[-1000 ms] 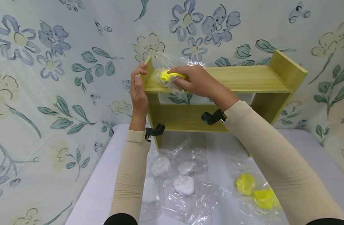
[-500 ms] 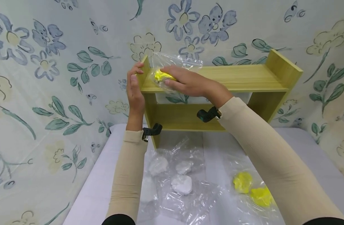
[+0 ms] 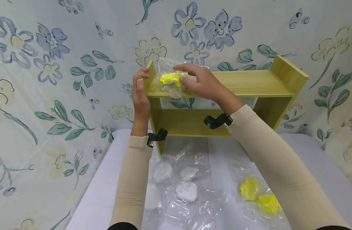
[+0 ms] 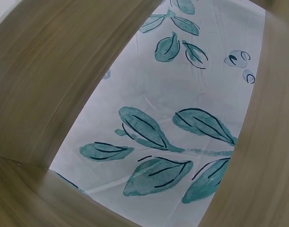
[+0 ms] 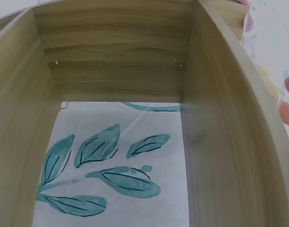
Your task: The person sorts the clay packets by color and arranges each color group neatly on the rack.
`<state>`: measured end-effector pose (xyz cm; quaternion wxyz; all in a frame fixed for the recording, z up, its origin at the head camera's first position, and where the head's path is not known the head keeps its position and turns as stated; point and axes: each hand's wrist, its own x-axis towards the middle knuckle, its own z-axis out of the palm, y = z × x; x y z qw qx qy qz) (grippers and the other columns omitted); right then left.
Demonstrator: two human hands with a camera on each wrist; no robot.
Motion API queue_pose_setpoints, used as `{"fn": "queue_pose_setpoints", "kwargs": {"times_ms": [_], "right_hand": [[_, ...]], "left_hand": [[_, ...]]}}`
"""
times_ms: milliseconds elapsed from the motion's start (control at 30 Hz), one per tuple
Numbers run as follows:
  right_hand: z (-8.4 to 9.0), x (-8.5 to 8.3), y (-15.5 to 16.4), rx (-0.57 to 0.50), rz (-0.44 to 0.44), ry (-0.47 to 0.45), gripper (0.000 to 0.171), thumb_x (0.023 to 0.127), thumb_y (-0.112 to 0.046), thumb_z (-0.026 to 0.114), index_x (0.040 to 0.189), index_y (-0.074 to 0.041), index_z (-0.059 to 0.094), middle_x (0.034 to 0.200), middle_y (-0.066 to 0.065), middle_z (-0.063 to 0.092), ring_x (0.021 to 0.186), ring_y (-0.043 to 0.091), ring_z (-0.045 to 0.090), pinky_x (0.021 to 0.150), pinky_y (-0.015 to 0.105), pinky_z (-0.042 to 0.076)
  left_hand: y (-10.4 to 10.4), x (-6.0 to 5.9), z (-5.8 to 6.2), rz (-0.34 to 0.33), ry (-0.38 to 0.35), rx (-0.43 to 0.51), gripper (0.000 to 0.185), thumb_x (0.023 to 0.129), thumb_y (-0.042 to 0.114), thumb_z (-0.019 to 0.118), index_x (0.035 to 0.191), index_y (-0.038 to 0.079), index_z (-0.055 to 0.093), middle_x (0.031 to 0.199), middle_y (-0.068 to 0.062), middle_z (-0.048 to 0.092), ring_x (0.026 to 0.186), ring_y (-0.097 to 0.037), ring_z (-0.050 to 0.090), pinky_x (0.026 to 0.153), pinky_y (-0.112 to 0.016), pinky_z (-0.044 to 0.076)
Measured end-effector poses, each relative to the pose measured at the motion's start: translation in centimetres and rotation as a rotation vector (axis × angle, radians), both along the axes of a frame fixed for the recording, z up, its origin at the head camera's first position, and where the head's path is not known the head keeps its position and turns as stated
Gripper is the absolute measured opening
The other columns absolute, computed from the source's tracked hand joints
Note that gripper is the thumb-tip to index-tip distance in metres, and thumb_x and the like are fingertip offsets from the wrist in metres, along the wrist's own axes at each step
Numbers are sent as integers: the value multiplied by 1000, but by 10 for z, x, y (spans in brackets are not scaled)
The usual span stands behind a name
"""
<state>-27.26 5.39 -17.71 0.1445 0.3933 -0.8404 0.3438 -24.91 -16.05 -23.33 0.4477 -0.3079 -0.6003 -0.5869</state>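
Note:
A small wooden shelf [image 3: 250,83] stands upright against the patterned backdrop. My left hand [image 3: 141,95] holds the upper end of its left side panel, fingers bent at the edge. On the top board, at the left end, lies a clear plastic bag [image 3: 176,92] with a bright yellow lump [image 3: 169,78] inside; what the lump is I cannot tell. Just right of this bag is my right hand [image 3: 203,82], fingers spread and loosely bent, its thumb close to the yellow lump. The right wrist view catches only fingertips [image 5: 288,113] at its right edge; the left wrist view shows wooden boards and backdrop.
On the white-covered table [image 3: 222,159] before the shelf lie clear bags with white lumps [image 3: 187,191]. Further right, beside my right forearm, are more bags with yellow lumps [image 3: 248,189]. The shelf's lower board [image 3: 190,123] spans beneath my right wrist.
My right hand first pressed the bagged yellow lump leftward on the top board, then its fingers lifted and spread, moving slightly right. The bag stays at the left end; my left hand keeps its place.

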Motion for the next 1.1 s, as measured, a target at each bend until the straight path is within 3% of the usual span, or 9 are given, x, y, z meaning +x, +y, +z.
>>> {"fn": "queue_pose_setpoints", "kwargs": {"times_ms": [167,267,400,533,800,1100], "right_hand": [[-7,2,2,-100,-57,103,26,94,-25,54,110,-11,68,107,-2,65,99,11,56,84,31,49],[-9,2,0,-111,-56,106,22,95,-24,55,104,-10,69,100,-1,65,91,10,56,80,30,51],[-13,3,-4,-64,-39,96,25,96,-26,54,107,-10,70,105,0,68,96,10,60,85,29,52],[-10,4,-6,-40,-49,110,27,96,-28,53,111,-13,71,110,-2,69,102,11,62,90,30,51],[1,7,-2,-85,-75,113,28,97,-26,52,112,-12,70,113,-2,69,106,13,62,95,32,49],[-2,21,20,-129,-104,146,28,97,-25,51,113,-12,70,113,-4,68,107,8,60,94,31,49]], "left_hand": [[1,1,-4,-5,-15,0,29,97,7,24,103,-14,42,128,-32,47,136,-37,34,117,-36,22],[0,3,-5,2,-41,-11,28,98,8,25,105,-13,43,131,-30,47,138,-30,34,117,-34,21],[-3,7,-6,26,-68,-18,29,98,9,25,105,-11,44,132,-28,48,138,-25,36,116,-32,22],[-5,7,-4,22,-58,-15,30,98,9,25,105,-12,45,132,-28,49,137,-29,36,116,-32,22],[-6,4,0,14,-53,-16,29,98,9,25,104,-10,45,132,-28,49,137,-31,35,116,-32,22],[-4,3,1,20,-30,-40,27,99,6,24,102,-11,44,129,-31,48,136,-31,37,116,-33,22]]}}
